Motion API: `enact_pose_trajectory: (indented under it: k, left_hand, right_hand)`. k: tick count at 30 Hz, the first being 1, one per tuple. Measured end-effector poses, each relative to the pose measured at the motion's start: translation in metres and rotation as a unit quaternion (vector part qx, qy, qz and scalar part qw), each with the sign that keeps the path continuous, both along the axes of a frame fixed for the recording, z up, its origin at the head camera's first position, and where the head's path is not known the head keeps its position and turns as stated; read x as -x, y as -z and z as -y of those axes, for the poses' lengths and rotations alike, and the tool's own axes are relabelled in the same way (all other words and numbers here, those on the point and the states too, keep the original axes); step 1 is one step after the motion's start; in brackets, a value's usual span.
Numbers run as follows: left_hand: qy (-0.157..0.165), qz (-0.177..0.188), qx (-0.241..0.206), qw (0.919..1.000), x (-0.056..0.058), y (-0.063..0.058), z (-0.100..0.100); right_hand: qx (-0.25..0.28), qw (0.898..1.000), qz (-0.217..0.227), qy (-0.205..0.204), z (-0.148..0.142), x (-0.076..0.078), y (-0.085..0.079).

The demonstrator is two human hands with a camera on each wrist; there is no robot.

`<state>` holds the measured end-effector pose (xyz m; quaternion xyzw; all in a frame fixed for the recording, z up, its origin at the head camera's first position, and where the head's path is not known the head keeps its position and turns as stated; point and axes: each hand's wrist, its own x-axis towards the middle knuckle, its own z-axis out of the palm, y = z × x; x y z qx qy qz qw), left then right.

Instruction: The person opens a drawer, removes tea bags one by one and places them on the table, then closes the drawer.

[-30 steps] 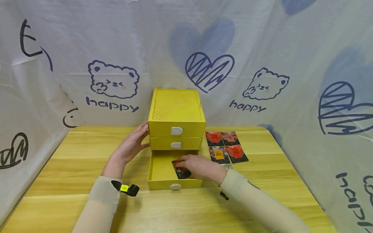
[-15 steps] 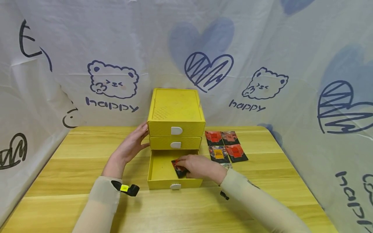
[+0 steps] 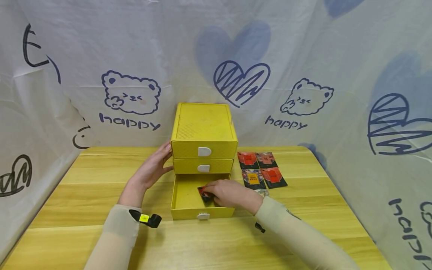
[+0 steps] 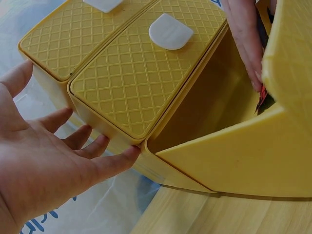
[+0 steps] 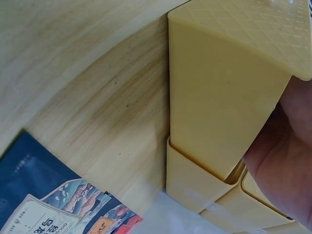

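A yellow three-drawer desktop organizer [image 3: 204, 122] stands on the table with its bottom drawer [image 3: 185, 194] pulled out. My right hand [image 3: 231, 192] reaches over that drawer's right wall and pinches a black-and-red sachet [image 3: 202, 195] inside it. The hand covers much of the sachet. In the left wrist view, only a red edge of the sachet [image 4: 263, 100] shows beneath the right fingers. My left hand [image 3: 152, 168] is at the organizer's left side, fingers spread, with fingertips [image 4: 130, 152] against the casing beside the upper two drawers.
Right of the organizer, several sachets lie flat in rows, among them a red-and-black sachet [image 3: 274, 177] and a yellow-labelled sachet [image 3: 254, 179]. A dark blue sachet [image 5: 36, 165] shows in the right wrist view. Behind the wooden table [image 3: 189, 243] hangs a printed white cloth [image 3: 189, 48].
The sachet in the drawer has shifted slightly and tilted under my right fingers, which have drawn in a little. My left hand and the organizer keep their places.
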<state>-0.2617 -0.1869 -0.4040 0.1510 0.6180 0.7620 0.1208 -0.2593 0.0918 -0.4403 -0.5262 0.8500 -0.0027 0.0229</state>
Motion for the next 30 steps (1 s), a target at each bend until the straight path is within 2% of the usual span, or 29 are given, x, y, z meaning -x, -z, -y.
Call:
enact_pose_trajectory:
  k: [30]
  left_hand:
    - [-0.001,0.004,-0.001,1.0000,-0.0013,-0.0008,-0.0006]
  right_hand:
    - [0.045,0.999,-0.008,0.017,-0.0041,-0.0067,-0.0089]
